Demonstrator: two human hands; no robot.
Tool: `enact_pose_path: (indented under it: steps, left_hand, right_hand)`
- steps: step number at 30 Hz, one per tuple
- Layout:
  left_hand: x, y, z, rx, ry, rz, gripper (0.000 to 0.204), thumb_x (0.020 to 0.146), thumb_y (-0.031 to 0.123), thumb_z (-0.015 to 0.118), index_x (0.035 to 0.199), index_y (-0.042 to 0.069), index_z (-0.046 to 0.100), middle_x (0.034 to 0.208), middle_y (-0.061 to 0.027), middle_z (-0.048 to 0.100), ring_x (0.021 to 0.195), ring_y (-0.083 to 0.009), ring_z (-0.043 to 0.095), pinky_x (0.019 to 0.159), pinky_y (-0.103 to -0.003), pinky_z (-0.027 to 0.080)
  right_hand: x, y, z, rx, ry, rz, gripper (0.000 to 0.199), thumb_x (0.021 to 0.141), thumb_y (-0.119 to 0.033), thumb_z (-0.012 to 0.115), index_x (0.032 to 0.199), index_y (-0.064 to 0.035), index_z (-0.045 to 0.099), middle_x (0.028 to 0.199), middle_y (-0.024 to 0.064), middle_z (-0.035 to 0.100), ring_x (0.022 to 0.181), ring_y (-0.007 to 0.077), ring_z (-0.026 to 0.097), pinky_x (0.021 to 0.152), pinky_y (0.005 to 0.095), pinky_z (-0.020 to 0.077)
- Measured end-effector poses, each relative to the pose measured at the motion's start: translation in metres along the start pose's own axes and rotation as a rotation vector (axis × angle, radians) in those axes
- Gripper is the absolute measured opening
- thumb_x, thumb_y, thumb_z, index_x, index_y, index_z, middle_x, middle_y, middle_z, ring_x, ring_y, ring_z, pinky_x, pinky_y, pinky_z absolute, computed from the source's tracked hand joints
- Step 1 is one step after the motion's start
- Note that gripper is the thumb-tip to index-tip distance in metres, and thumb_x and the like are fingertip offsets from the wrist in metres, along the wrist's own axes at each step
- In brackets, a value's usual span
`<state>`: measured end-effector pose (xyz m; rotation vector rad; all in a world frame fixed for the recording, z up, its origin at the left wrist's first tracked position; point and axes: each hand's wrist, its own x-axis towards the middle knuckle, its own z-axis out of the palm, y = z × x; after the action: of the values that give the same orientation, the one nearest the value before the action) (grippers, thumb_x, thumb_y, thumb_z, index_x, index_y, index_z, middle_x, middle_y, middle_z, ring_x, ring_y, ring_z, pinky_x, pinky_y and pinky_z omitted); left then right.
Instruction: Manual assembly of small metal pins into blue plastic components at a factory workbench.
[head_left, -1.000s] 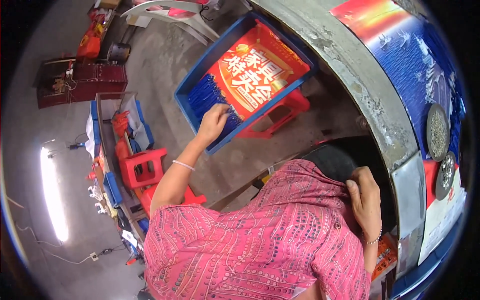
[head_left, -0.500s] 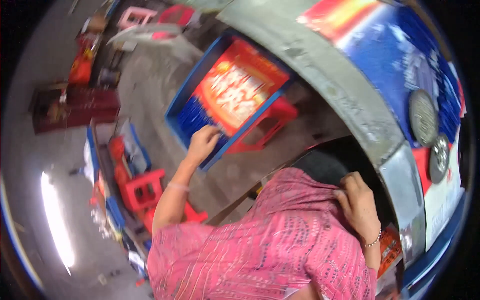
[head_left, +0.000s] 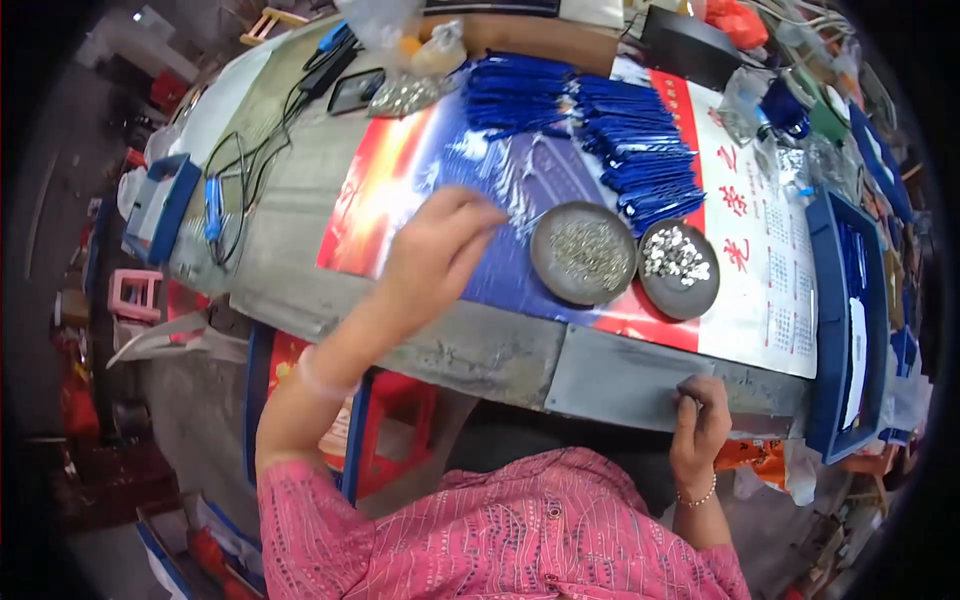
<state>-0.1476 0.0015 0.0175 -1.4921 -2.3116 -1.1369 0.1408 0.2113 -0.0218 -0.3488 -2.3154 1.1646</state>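
Note:
My left hand (head_left: 440, 250) reaches out over the table, fingers loosely apart, holding nothing, above a glossy red and blue poster (head_left: 400, 180) that covers the tabletop. Just right of it stand two round dark dishes: one (head_left: 583, 252) holds fine metal bits, the other (head_left: 678, 268) holds shiny small pieces. Behind them lie rows of blue flat items (head_left: 610, 130). My right hand (head_left: 700, 425) grips the table's front edge (head_left: 620, 375), with a bead bracelet on its wrist.
A blue tray (head_left: 845, 320) lies at the table's right end. A phone (head_left: 355, 90), cables and a clear bag of small parts (head_left: 405, 95) lie at the back left, beside a blue box (head_left: 160, 205). Under the table stand a red stool (head_left: 400, 430) and a pink stool (head_left: 135, 295).
The view has swung from the floor up to the tabletop. My left hand left the blue tray on the red stool and now hovers over the table. My right hand stays on the edge.

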Motion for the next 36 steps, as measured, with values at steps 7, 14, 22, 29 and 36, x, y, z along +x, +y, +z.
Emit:
enact_pose_path:
  steps: [7, 14, 22, 29, 36]
  left_hand:
    - [0.122, -0.083, 0.097, 0.358, -0.062, 0.033, 0.028, 0.076, 0.008, 0.066, 0.103, 0.01, 0.063, 0.105, -0.0104, 0.052, 0.101, -0.0301, 0.048, 0.083, -0.042, 0.04]
    - [0.126, -0.1, 0.102, 0.389, 0.032, 0.142, 0.015, 0.079, 0.009, 0.062, 0.093, 0.008, 0.061, 0.097, -0.0084, 0.053, 0.095, -0.029, 0.049, 0.08, -0.042, 0.039]
    - [0.061, -0.015, 0.029, -0.394, 0.166, -0.275, 0.012, 0.088, 0.003, 0.057, 0.099, -0.001, 0.055, 0.092, -0.0086, 0.062, 0.087, -0.018, 0.061, 0.076, -0.026, 0.046]
    - [-0.02, 0.058, 0.013, -1.091, 0.193, -0.584, 0.019, 0.088, 0.001, 0.059, 0.106, -0.001, 0.052, 0.086, -0.0087, 0.062, 0.075, -0.014, 0.063, 0.069, -0.025, 0.051]
    - [-0.068, 0.088, 0.028, -1.689, 0.193, -0.772, 0.014, 0.089, 0.004, 0.059, 0.102, 0.005, 0.053, 0.087, -0.0084, 0.062, 0.065, -0.013, 0.055, 0.058, -0.024, 0.046]
  right_hand:
    - [-0.006, 0.016, 0.007, -0.156, 0.096, -0.134, 0.008, 0.084, -0.002, 0.055, 0.091, 0.001, 0.053, 0.084, 0.0145, 0.055, 0.075, 0.0268, 0.053, 0.068, 0.034, 0.0441]
    - [0.003, 0.014, 0.007, -0.188, 0.096, -0.218, 0.009, 0.081, -0.002, 0.058, 0.088, -0.0008, 0.053, 0.083, 0.0139, 0.056, 0.073, 0.0289, 0.053, 0.066, 0.0375, 0.044]
    - [0.011, -0.005, -0.004, 0.097, 0.1, -0.123, 0.013, 0.076, 0.003, 0.057, 0.088, 0.0009, 0.053, 0.08, 0.0132, 0.057, 0.072, 0.0265, 0.055, 0.066, 0.0338, 0.0452]
    - [0.09, -0.033, -0.008, -0.069, -0.283, -0.167, 0.012, 0.081, 0.002, 0.058, 0.092, 0.0022, 0.054, 0.083, 0.0135, 0.052, 0.075, 0.0258, 0.055, 0.07, 0.0317, 0.0442]
    - [0.158, -0.01, 0.059, -0.509, -0.452, -0.493, 0.017, 0.082, -0.011, 0.06, 0.095, -0.0027, 0.054, 0.088, 0.0137, 0.054, 0.082, 0.0318, 0.055, 0.075, 0.0406, 0.0413]
